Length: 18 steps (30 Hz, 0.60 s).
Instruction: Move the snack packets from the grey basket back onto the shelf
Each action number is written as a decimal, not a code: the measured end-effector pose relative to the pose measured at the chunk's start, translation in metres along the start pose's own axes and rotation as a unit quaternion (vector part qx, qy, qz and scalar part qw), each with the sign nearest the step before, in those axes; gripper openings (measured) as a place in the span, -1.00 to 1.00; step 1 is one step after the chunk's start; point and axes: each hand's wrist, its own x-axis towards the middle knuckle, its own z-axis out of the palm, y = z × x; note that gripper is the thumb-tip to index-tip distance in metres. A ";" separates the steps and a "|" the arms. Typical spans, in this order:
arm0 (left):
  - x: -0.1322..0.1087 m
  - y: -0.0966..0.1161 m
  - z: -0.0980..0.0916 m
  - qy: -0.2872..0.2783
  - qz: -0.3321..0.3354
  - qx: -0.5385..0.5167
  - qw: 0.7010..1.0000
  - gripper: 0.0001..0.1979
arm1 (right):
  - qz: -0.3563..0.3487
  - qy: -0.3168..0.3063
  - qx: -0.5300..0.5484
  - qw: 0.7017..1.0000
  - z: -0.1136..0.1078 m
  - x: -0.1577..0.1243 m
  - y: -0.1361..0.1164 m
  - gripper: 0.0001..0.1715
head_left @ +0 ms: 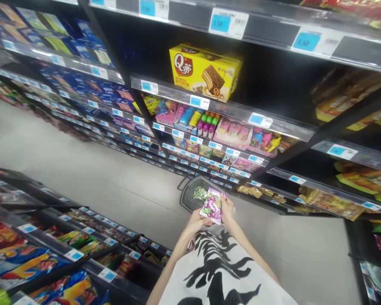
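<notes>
A purple and white candy packet is held out in front of my body. My left hand is closed on its lower left corner, while my right hand grips its right edge with the thumb on the front. Below the packet, a dark grey shopping basket rests on the floor, partly hidden by my hands. A green packet shows inside the basket, just left of the purple one.
Ahead stands a black shelf unit with price tags, bearing a yellow cake box and small colourful candy boxes. Another shelf with snack bags flanks the lower left. Grey floor runs between them.
</notes>
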 end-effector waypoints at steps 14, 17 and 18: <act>-0.008 -0.011 -0.002 0.002 -0.004 0.009 1.000 -0.25 | -0.017 0.029 -0.013 0.999 0.002 -0.024 -0.012 -0.36; -0.006 -0.013 -0.006 0.015 0.005 0.009 1.000 -0.22 | -0.016 -0.006 0.010 1.000 0.004 -0.022 -0.009 -0.38; -0.005 -0.014 -0.007 0.016 0.009 0.008 1.000 -0.20 | -0.018 -0.015 0.014 1.000 0.005 -0.022 -0.008 -0.39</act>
